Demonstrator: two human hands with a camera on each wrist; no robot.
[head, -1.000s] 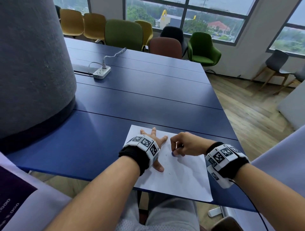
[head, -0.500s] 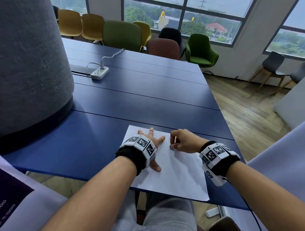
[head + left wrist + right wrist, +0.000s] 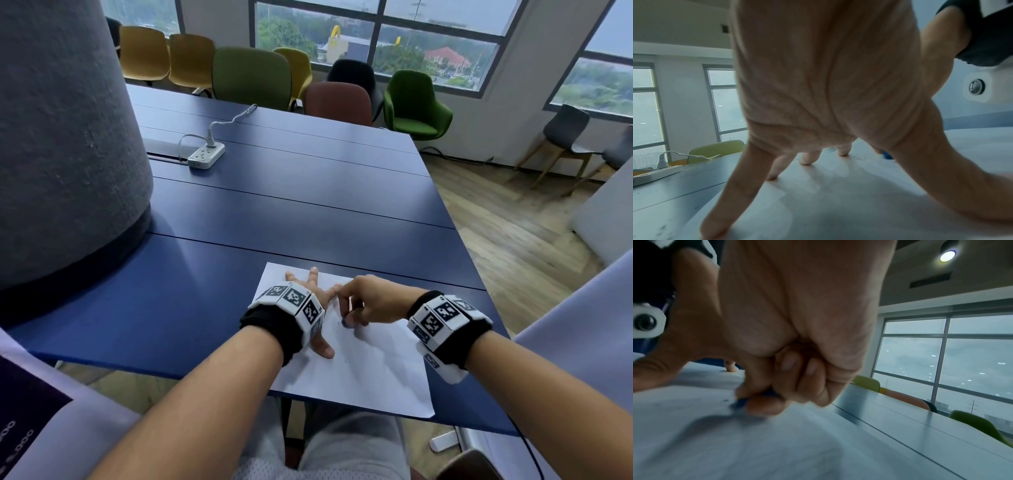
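A white sheet of paper lies at the near edge of the blue table. My left hand rests on its left part with the fingers spread straight; the left wrist view shows the fingertips pressing the paper. My right hand is curled into a fist just right of the left index finger. It pinches a small blue object whose tip touches the sheet. The right wrist view shows the blue object poking out under the curled fingers. Faint marks dot the paper near it.
A wide grey round column stands on the table's left side. A white power strip with its cable lies far back. Coloured chairs line the far edge. The paper's near edge overhangs the table above my lap.
My right hand has shifted slightly left, closer to the left index finger, keeping the blue object on the paper. The left hand stays spread in place.
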